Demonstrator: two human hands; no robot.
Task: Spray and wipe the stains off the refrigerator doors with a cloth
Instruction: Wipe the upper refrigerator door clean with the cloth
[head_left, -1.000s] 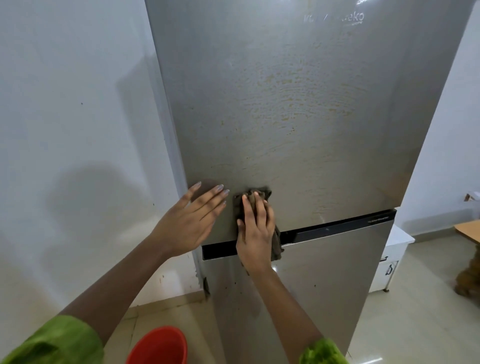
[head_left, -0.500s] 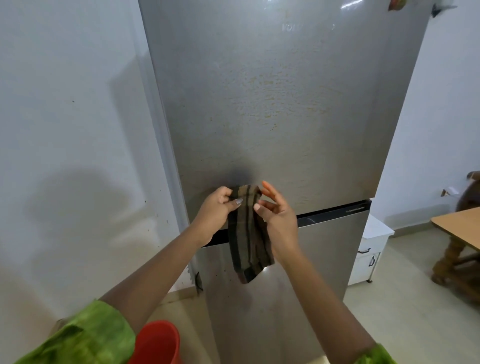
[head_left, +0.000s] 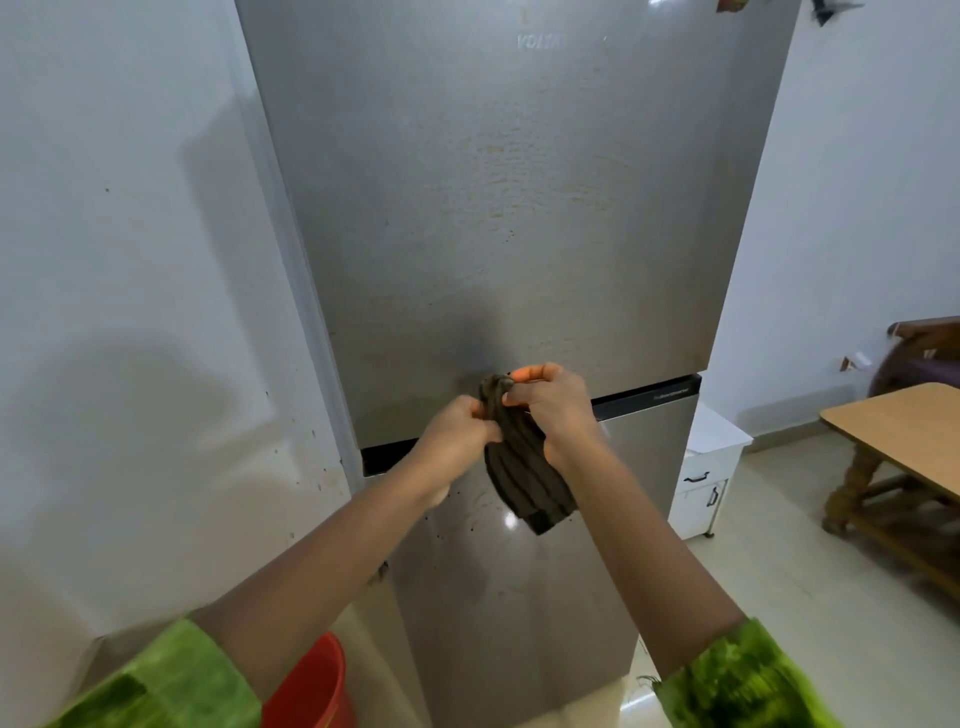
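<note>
A tall silver refrigerator fills the middle of the view. Its upper door (head_left: 519, 208) carries faint yellowish smears across the centre. The lower door (head_left: 509, 597) shows small dark specks near its top left. A dark striped cloth (head_left: 524, 478) hangs in front of the black gap between the doors, off the metal. My left hand (head_left: 457, 436) grips the cloth's left side. My right hand (head_left: 556, 405) pinches its bunched top from the right. No spray bottle is in view.
A white wall (head_left: 130, 312) stands close on the left. A red bucket (head_left: 311, 686) sits on the floor at my lower left. A small white cabinet (head_left: 706, 467) stands right of the refrigerator, and a wooden table (head_left: 898, 431) further right.
Both hands came off the upper door. The cloth, pressed flat under my right hand a second ago, now hangs between both hands, bunched tighter at the top.
</note>
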